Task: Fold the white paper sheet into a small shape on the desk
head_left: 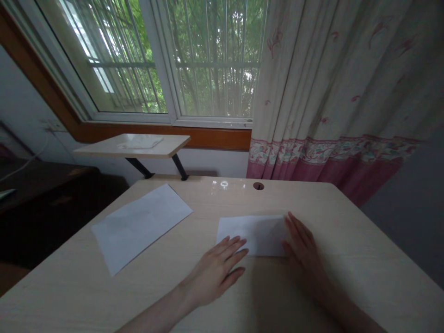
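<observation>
A white sheet of paper [258, 233], apparently folded into a small rectangle, lies flat on the light wooden desk [215, 194]. My left hand [220, 268] rests over its lower left part, fingers stretched out and pointing right. At the paper's right edge is my right hand [301, 245], its fingers extended along that side and touching or just over the edge. Neither hand is closed round anything. Farther left, a larger white paper [142, 226] lies at a slant, apart from both hands.
A small raised shelf [138, 145] on black supports stands at the desk's back left, with a whitish flat item [144, 142] on it. A round cable hole [258, 186] sits near the back edge. Behind are a barred window [215, 60] and a floral curtain [333, 92].
</observation>
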Tool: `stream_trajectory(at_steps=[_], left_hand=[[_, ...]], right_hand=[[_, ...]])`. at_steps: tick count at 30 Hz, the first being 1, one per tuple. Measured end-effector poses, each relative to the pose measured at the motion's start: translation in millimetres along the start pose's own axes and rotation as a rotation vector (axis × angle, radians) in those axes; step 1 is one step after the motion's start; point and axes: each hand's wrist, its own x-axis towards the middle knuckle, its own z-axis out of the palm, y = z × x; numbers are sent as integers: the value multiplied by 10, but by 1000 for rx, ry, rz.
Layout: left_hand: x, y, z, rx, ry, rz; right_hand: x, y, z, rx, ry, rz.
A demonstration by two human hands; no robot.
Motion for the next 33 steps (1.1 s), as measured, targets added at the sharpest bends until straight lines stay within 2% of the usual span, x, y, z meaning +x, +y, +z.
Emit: stream_trajectory(at_steps=[3, 5, 8, 12, 19, 26, 33], left_hand=[[5, -4, 12, -4, -15, 12], [10, -7, 15, 4, -22, 19], [17, -8, 9, 36, -35, 22], [13, -4, 10, 77, -51, 38], [3, 22, 41, 120, -21, 58], [13, 42, 56, 154, -21, 47], [56, 92, 43, 195, 88, 39]], right_hand=[[-6, -100, 7, -25, -177, -237], [-2, -145, 3, -27, -306, -343], [17, -189, -22, -15, -430, -380], [41, -209, -55, -11, -498, -381], [34, -234, -48, -30, -485, -436], [2, -367, -38, -121, -431, -420], [-21, -363, -3, -132, -403, -402]])
